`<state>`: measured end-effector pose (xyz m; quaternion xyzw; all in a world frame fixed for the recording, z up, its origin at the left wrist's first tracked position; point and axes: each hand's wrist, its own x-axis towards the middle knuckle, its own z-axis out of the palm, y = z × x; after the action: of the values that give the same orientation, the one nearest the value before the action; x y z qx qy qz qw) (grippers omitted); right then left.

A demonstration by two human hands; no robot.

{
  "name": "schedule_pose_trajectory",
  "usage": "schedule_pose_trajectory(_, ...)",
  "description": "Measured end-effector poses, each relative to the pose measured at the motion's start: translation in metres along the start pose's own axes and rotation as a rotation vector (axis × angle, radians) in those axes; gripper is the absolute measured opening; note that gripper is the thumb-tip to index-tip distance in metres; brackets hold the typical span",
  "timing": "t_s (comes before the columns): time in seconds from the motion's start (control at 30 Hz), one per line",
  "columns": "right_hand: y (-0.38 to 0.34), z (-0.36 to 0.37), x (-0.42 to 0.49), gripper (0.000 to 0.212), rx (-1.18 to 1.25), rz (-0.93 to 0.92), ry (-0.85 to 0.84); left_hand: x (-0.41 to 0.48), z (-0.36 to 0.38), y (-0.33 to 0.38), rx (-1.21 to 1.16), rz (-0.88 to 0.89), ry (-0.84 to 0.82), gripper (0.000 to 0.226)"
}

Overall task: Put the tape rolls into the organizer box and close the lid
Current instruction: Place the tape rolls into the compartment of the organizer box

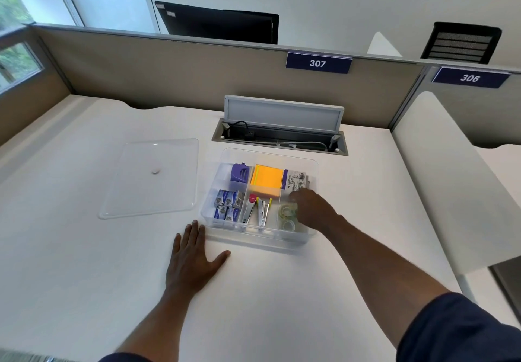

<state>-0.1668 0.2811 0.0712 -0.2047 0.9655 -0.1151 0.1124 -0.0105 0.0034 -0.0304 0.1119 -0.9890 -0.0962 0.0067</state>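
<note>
A clear plastic organizer box (255,237) sits open on the white desk. Its front right compartment holds clear tape rolls (288,213), one stacked near another (288,225). My right hand (314,209) reaches into that compartment from the right, its fingers curled over the upper tape roll; whether they grip it is hidden. Flat on the desk, palm down, my left hand (193,260) rests just in front of the box's left corner, holding nothing. The clear lid (152,178) lies flat on the desk, left of the box.
Other compartments hold a purple punch (239,172), orange sticky notes (266,178), staple boxes (228,205), staplers (258,211) and a printed packet (296,180). An open cable tray (279,136) lies behind the box. Beige partitions fence the desk at the back and right.
</note>
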Motion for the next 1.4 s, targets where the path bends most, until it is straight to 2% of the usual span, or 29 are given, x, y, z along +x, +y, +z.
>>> schedule_pose_trajectory(0.13,0.010,-0.009,-0.010,0.032,0.074,0.141,0.414,0.001,0.000,0.000,0.000,0.002,0.002,0.105)
schedule_pose_trajectory(0.2,0.022,-0.014,-0.019,0.031,0.107,0.286,0.492,0.001,0.000,0.000,0.000,0.004,-0.002,0.106)
schedule_pose_trajectory(0.23,0.029,-0.016,-0.024,0.031,0.115,0.372,0.445,0.001,-0.001,0.001,0.002,0.005,0.000,0.107)
schedule_pose_trajectory(0.3,0.043,-0.016,-0.034,0.029,0.121,0.554,0.227,0.000,-0.001,0.001,0.004,0.006,0.002,0.108)
schedule_pose_trajectory(0.37,0.056,-0.013,-0.048,0.037,0.092,0.658,0.045,0.000,-0.001,0.001,0.001,0.008,0.002,0.107)
schedule_pose_trajectory(0.47,0.070,-0.005,-0.066,0.062,0.013,0.686,-0.157,0.000,-0.002,0.001,0.002,0.007,0.000,0.106)
schedule_pose_trajectory(0.53,0.074,0.001,-0.073,0.056,0.003,0.675,-0.243,0.000,-0.002,0.001,0.005,0.008,-0.001,0.106)
schedule_pose_trajectory(0.63,0.069,0.011,-0.080,0.041,0.071,0.731,-0.251,0.000,-0.002,0.001,-0.004,0.011,-0.003,0.105)
schedule_pose_trajectory(0.73,0.061,0.022,-0.085,0.032,0.112,0.780,-0.107,-0.001,-0.003,0.000,-0.005,0.009,-0.014,0.106)
schedule_pose_trajectory(0.9,0.052,0.019,-0.082,0.025,0.191,0.720,0.069,-0.001,-0.004,-0.001,-0.014,0.015,-0.026,0.108)
schedule_pose_trajectory(1.07,0.031,-0.011,-0.058,0.034,0.211,0.500,0.314,-0.001,-0.006,0.000,-0.007,0.014,-0.053,0.109)
schedule_pose_trajectory(1.13,0.022,-0.023,-0.048,0.036,0.233,0.403,0.295,-0.001,-0.006,0.000,0.002,0.014,-0.053,0.110)
schedule_pose_trajectory(1.3,0.001,-0.032,-0.035,0.039,0.207,0.216,0.044,0.000,-0.005,-0.001,-0.009,0.021,-0.052,0.109)
schedule_pose_trajectory(1.4,-0.006,-0.027,-0.034,0.041,0.134,0.177,0.012,0.000,-0.006,-0.002,-0.023,0.026,-0.046,0.107)
